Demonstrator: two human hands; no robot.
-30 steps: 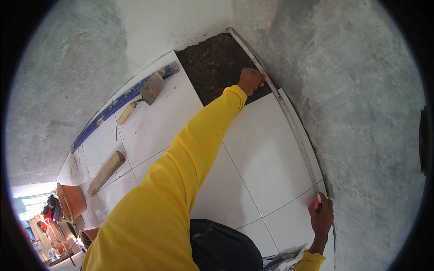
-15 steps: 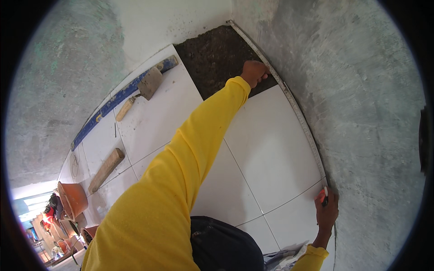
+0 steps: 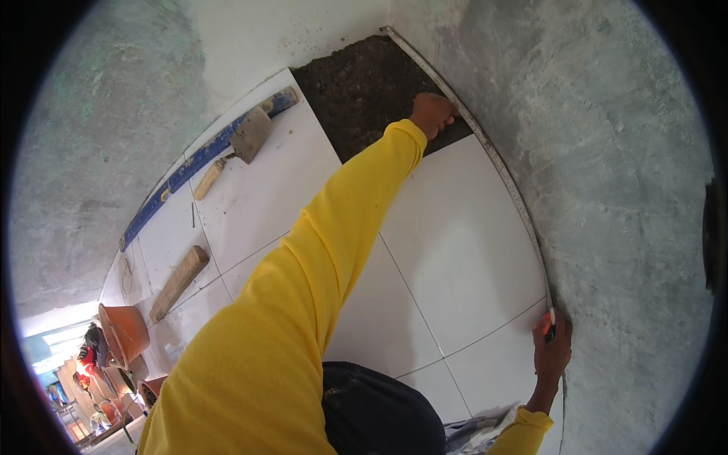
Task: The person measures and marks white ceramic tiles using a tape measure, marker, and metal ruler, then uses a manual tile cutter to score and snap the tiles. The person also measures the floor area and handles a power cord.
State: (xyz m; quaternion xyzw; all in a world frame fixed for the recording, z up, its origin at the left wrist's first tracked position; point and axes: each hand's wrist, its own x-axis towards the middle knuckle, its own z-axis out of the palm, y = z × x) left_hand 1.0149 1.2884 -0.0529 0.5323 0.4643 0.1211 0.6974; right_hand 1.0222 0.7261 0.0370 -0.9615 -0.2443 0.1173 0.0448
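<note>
A tape measure's metal blade [image 3: 497,158] runs along the foot of the right-hand wall, from the far corner over a bare dark patch of mortar bed [image 3: 356,83] and past the laid white tiles [image 3: 462,227]. My left hand [image 3: 432,115], its arm stretched across the middle, is closed with curled fingers at the blade beside the mortar patch; its fingertips are partly hidden. At the near right, my right hand [image 3: 553,345] is wrapped round the red and black tape measure case [image 3: 544,326], close against the wall.
Along the left wall lies a long blue spirit level [image 3: 189,171], with a trowel [image 3: 252,135] resting partly on it. A wooden block [image 3: 179,283] sits on the tiles nearer me. Orange buckets [image 3: 125,334] stand at the far left. Rough grey walls [image 3: 614,189] close in both sides.
The view has shifted slightly. My left hand has edged a little toward the wall along the blade. My right hand keeps its hold on the case.
</note>
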